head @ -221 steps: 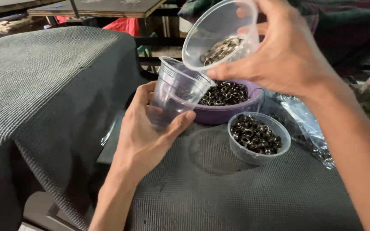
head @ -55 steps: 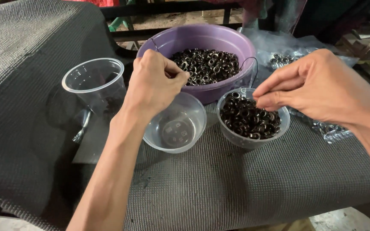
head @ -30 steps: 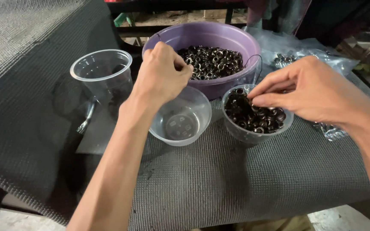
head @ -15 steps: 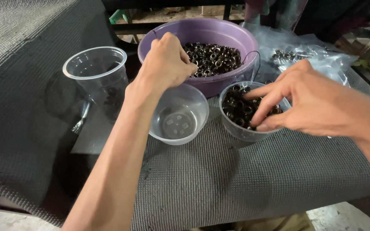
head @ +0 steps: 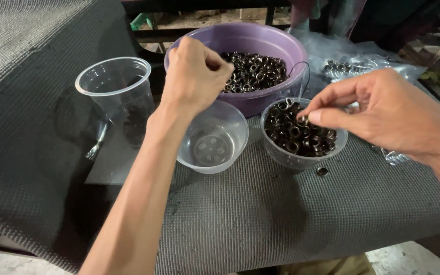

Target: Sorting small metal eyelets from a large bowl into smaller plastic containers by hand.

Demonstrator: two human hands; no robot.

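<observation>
My left hand [head: 195, 75] hovers with its fingers pinched together over the near rim of a purple bowl [head: 281, 46] holding many dark metal eyelets; what it pinches is too small to see. Below it sits an empty clear plastic cup [head: 215, 137]. My right hand [head: 383, 112] pinches one metal eyelet [head: 302, 120] between thumb and forefinger just above a clear cup full of eyelets [head: 301, 135].
A taller empty clear cup [head: 115, 89] stands at the left on the grey mesh mat [head: 260, 214]. One loose eyelet [head: 322, 171] lies on the mat by the full cup. Clear plastic bags with eyelets [head: 352, 63] lie at the back right.
My right hand dipped into the full cup and has lifted out with one eyelet pinched. My left hand stayed over the purple bowl's rim. Earlier, the small cup was tipped over the tall cup.
</observation>
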